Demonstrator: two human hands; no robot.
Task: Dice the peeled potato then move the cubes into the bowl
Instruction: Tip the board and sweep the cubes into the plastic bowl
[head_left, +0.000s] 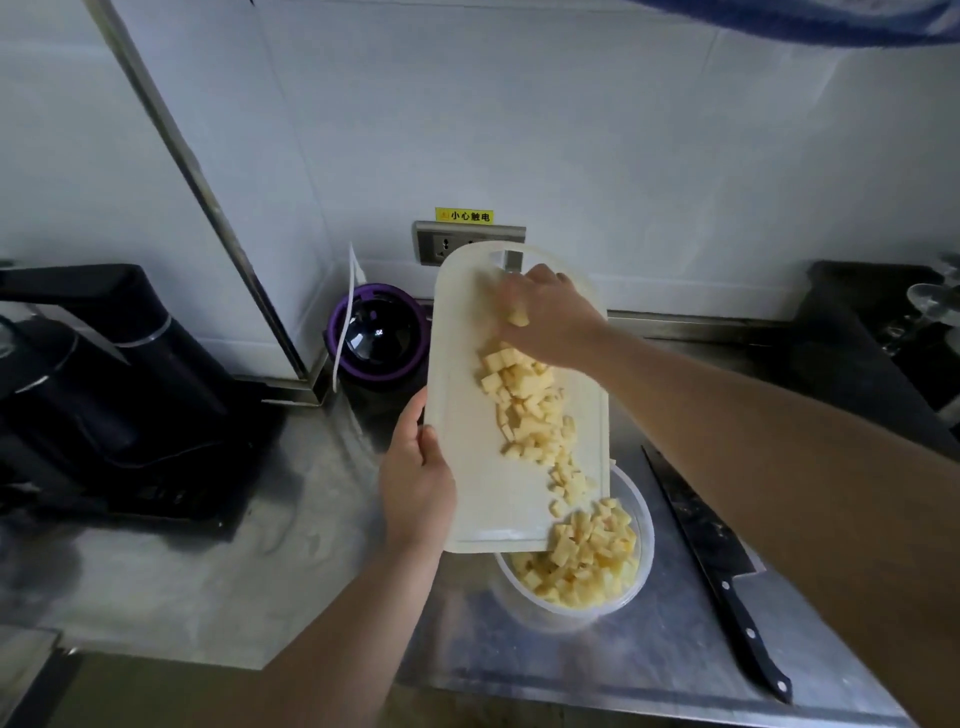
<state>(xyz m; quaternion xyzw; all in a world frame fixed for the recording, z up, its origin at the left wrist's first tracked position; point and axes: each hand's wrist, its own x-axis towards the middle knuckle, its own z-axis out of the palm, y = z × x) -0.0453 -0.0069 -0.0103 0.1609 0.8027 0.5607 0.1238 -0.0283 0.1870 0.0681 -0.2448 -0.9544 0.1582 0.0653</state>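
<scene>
Left hand (415, 483) holds board (467, 364) over bowl (647, 545), right hand (545, 317) — seemingly — touching cubes (530, 400)

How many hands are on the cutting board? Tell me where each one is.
2. The left hand grips the left edge of the cutting board; the right hand is on the potato cubes near its top.

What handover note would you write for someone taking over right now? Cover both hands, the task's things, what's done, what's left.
Left hand grips the left edge of the tilted cutting board, held over the bowl.
Right hand is at the board's top, behind the potato cubes; grip unclear.
Done: potato diced, many cubes in the bowl.
Left: slide the rest in.
Knife lies on the counter, right.
</scene>
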